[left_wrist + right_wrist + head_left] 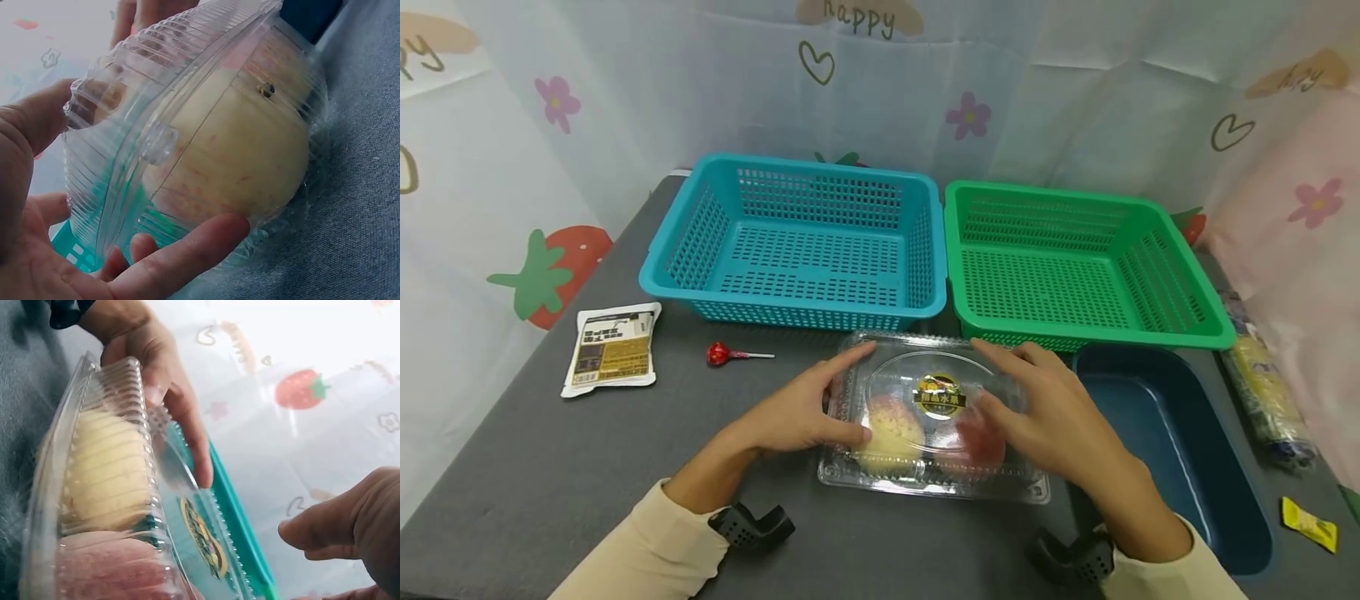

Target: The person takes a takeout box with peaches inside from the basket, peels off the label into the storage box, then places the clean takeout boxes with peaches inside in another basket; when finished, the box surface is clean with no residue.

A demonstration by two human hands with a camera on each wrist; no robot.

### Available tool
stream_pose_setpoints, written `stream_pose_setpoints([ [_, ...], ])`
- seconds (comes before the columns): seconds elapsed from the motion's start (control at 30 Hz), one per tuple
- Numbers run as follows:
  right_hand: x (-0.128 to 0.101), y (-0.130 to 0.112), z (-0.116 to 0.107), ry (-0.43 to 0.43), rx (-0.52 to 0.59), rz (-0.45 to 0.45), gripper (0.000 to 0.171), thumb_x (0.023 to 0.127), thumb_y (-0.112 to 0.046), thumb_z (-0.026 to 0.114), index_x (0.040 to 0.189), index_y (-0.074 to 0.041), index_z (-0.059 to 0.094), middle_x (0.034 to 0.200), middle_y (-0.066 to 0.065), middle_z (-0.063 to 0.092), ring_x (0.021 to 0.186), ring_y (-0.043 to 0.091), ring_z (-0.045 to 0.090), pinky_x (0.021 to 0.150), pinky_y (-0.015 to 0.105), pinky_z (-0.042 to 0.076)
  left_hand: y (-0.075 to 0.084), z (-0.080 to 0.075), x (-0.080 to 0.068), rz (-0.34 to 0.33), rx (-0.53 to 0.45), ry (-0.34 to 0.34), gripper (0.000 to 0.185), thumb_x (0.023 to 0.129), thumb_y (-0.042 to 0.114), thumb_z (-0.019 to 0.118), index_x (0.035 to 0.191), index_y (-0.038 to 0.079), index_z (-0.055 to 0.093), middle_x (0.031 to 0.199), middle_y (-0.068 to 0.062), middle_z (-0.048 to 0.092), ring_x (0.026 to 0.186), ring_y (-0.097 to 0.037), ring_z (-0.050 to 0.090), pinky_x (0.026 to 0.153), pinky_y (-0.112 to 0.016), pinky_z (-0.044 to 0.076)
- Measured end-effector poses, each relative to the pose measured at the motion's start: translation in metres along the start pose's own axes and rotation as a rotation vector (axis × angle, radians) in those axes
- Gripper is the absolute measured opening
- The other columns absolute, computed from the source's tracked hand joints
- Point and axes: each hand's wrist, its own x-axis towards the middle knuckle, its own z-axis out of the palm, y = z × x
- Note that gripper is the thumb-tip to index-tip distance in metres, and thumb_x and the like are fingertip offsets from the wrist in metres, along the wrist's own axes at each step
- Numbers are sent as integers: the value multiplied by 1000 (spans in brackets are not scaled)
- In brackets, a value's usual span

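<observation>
A clear plastic fruit box (951, 487) with a round label on its lid sits on the table in front of the baskets. Inside are a yellowish, pink-flecked apple (237, 150) and a red fruit (973, 446). My left hand (808, 408) holds the box at its left end, thumb near the front of the lid and index finger along the far part. Over the right part of the lid is my right hand (1048, 408); in the right wrist view its thumb (325, 528) is stretched out, apart from the lid.
Behind the box stand a blue basket (816, 310) and a green basket (1037, 333). To the right are a dark blue tub (1180, 450), a long wrapped pack (1266, 392) and a yellow sachet (1309, 523). A red lollipop (718, 354) and a white-edged packet (613, 348) lie left.
</observation>
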Motion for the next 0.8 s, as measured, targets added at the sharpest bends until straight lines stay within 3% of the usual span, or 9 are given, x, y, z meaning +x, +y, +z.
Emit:
stream_pose_setpoints([
  [0.07,7,0,3,-29,20,-21,52,92,-22,67,140,-12,53,100,8,53,84,24,47,66,40,37,-2,0,1,4,-19,0,97,74,28,83,153,30,27,110,-14,40,94,-28,39,69,-40,37],
  [0.2,19,1,9,-62,65,-45,49,92,-21,68,138,-11,55,104,9,57,93,27,54,73,45,42,-2,1,0,11,-25,7,98,73,27,83,153,29,28,105,-14,40,92,-28,39,67,-38,37],
  [0.43,31,2,19,-132,126,-29,45,92,-17,67,135,-12,58,110,9,59,102,27,58,78,49,46,-1,1,0,-1,-3,12,98,72,28,84,152,33,29,142,-13,32,118,-30,36,92,-45,39],
  [0.6,37,3,23,-163,125,-37,41,91,-14,68,131,-9,61,102,4,62,94,24,57,86,54,40,-2,1,0,8,3,14,98,71,29,84,152,32,29,145,-13,30,121,-30,35,95,-47,38],
  [0.8,44,1,28,-192,118,-12,28,90,-13,68,118,-9,69,86,-6,62,80,18,53,83,49,37,-3,0,0,16,-23,7,98,72,27,84,153,28,28,148,-11,28,121,-30,34,95,-46,37],
])
